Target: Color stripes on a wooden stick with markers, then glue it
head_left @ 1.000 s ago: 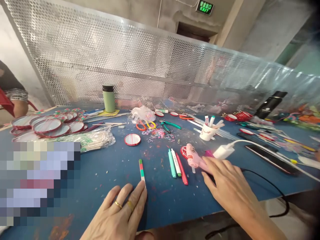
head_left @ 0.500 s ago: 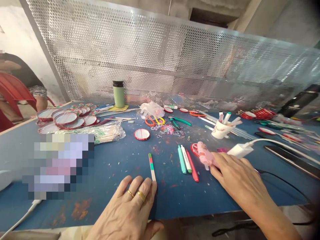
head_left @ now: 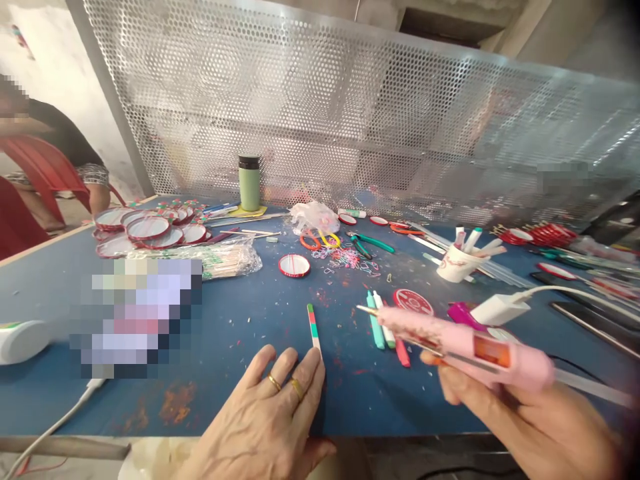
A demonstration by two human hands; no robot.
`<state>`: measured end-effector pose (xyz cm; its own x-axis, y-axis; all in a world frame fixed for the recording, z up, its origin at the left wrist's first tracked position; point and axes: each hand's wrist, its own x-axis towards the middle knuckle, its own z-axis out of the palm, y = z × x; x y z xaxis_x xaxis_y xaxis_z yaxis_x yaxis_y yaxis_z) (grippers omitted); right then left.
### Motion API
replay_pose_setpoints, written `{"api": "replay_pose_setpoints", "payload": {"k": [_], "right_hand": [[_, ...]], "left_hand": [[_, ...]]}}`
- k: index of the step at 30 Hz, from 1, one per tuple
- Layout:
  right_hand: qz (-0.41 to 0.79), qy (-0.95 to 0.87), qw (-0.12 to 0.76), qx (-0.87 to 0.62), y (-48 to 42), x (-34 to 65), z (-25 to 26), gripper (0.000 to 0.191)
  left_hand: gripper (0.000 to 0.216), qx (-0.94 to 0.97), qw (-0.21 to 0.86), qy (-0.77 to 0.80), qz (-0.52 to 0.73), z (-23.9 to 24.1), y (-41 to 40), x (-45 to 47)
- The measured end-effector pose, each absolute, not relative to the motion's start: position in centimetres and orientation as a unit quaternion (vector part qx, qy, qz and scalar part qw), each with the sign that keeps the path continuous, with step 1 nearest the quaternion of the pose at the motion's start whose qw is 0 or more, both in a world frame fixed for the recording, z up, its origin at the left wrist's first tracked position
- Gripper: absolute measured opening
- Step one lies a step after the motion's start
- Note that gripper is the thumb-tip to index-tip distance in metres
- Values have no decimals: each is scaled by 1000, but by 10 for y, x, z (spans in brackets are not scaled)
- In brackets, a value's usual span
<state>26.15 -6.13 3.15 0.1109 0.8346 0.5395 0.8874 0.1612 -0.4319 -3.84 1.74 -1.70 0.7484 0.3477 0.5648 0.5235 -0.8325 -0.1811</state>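
My right hand [head_left: 530, 417] grips a pink glue gun [head_left: 460, 343], lifted off the blue table [head_left: 225, 373] with its metal tip pointing left. A glue stick pokes out of its back end. My left hand [head_left: 265, 427] lies flat near the table's front edge, fingers spread, with two gold rings. Its fingertips touch the near end of a green, red and white striped stick [head_left: 313, 325]. Three markers [head_left: 385, 323], teal, white and red, lie just behind the glue gun's tip.
A red-rimmed round lid [head_left: 294, 265] lies mid-table, with more lids stacked at far left [head_left: 145, 228]. A green flask [head_left: 249, 183], scissors, pliers, coloured clips, a paper cup [head_left: 455, 263] and a white charger [head_left: 500, 310] stand further back. A perforated metal screen closes the far side. Another person sits at left.
My right hand has closed on the glue gun and raised it off the table toward me. My left hand stays flat on the stick. The view has shifted left.
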Motion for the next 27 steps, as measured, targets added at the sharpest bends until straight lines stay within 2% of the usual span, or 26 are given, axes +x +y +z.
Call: {"api": "replay_pose_setpoints", "payload": {"k": [2, 5, 22, 27], "right_hand": [[68, -691, 332, -638, -52, 246, 35, 34], [128, -675, 366, -628, -41, 233, 36, 43], [219, -653, 363, -627, -37, 224, 30, 42], [242, -666, 324, -627, -35, 225, 31, 39]], "left_hand": [[57, -922, 164, -240, -256, -15, 17, -38], [60, -926, 157, -247, -239, -15, 18, -38], [65, -929, 141, -254, -231, -29, 20, -37], [63, -929, 133, -244, -246, -32, 21, -37]]}}
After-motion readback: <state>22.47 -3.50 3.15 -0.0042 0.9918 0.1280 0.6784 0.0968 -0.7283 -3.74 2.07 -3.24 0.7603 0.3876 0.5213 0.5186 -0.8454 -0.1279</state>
